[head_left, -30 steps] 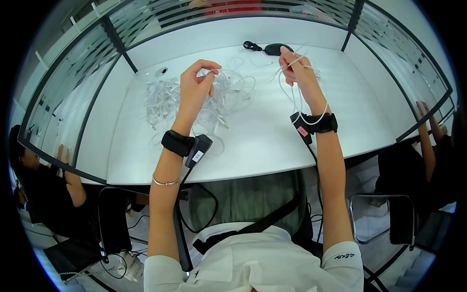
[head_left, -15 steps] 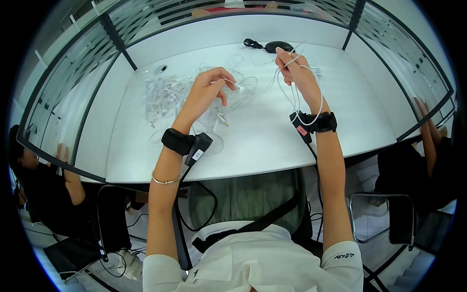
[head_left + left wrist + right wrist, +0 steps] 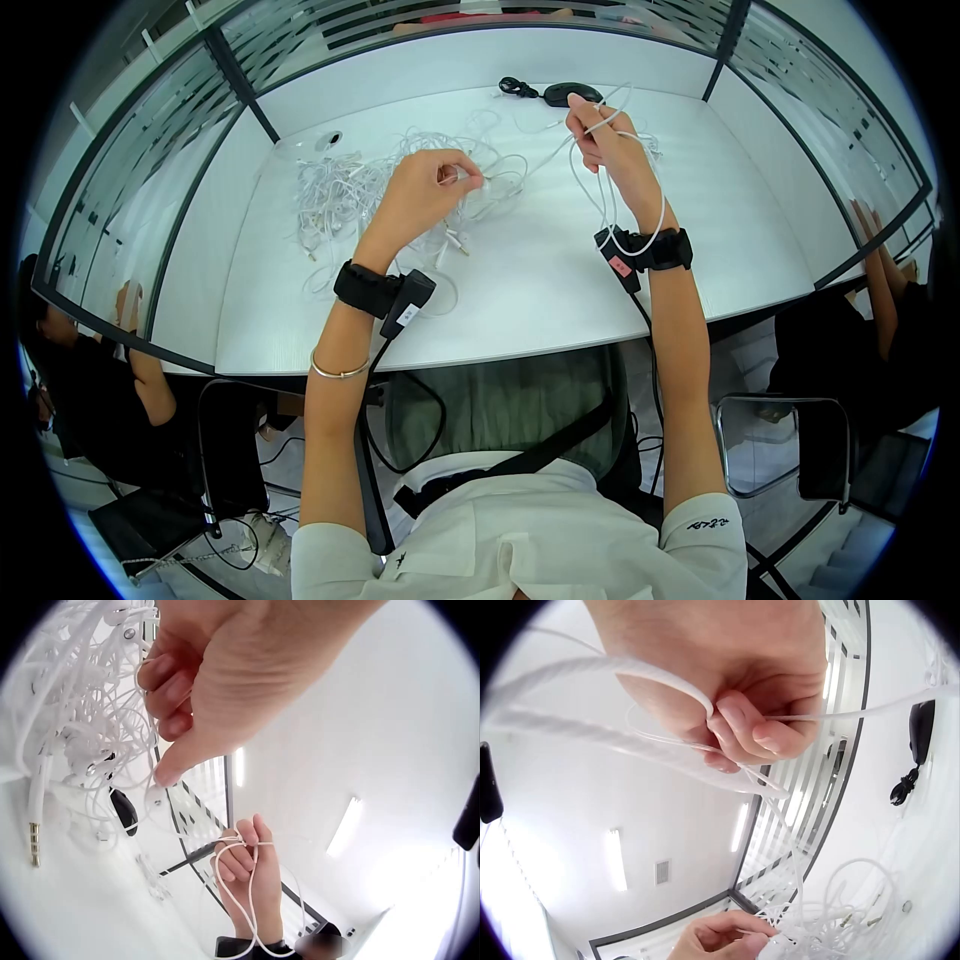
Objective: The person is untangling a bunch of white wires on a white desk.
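Observation:
A tangled heap of white earphones [image 3: 335, 195] lies on the left half of the white desk [image 3: 530, 280]. Over its right side, my left hand [image 3: 425, 190] pinches a thin white earphone cable between thumb and fingertips. To the right, my right hand [image 3: 620, 150] is raised with fingers curled round another white earphone cable [image 3: 657, 225], which hangs in loops down past the wrist. One strand runs from this hand leftward to the heap. A gold-tipped plug [image 3: 34, 840] shows at the heap's edge in the left wrist view.
A black mouse-shaped device [image 3: 570, 95] with a bundled cord stands at the back of the desk, just behind my right hand. Low partition walls [image 3: 480, 65] enclose the desk. Black cords [image 3: 645, 320] trail from both wrist cameras. Other people sit at either side.
My left hand has moved right and slightly toward me, its fingers closing into a pinch on a cable by the heap. My right hand stays nearly still, keeping its looped cable.

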The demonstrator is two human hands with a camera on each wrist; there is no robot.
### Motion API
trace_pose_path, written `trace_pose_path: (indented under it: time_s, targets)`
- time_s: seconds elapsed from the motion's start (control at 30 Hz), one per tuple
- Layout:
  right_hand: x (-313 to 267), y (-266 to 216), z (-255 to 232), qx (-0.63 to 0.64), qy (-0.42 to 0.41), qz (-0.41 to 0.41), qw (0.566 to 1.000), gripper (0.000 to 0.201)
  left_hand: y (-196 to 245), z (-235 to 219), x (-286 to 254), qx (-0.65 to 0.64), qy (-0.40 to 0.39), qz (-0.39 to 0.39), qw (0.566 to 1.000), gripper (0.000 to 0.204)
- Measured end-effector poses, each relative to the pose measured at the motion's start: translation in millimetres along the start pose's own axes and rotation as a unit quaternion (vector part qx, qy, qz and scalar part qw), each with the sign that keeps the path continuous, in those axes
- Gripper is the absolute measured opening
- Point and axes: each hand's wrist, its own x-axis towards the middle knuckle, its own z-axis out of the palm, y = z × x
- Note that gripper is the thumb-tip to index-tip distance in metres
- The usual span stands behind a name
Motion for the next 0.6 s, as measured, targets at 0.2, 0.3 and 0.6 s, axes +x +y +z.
trace_pose_path:
  time_s: [0.2, 0.3, 0.6]
  targets:
    - [-1.2, -0.8, 3.5, -0.012, -0.010, 0.009, 1.000, 0.046, 0.1, 10.7, 2.4, -0.180, 0.089, 0.003, 0.980, 0.011]
    - [-0.2, -0.3, 6.5, -0.015, -0.035, 0.014, 0.999, 0.046, 4.5, 12.7, 2.3, -0.231, 0.093, -0.010, 0.968, 0.012]
    - [-4.2, -6.1, 9.8, 0.074, -0.105, 0.013, 0.992, 0.042, -1.8, 21.9, 3.9, -0.248, 0.126, 0.008, 0.961, 0.007]
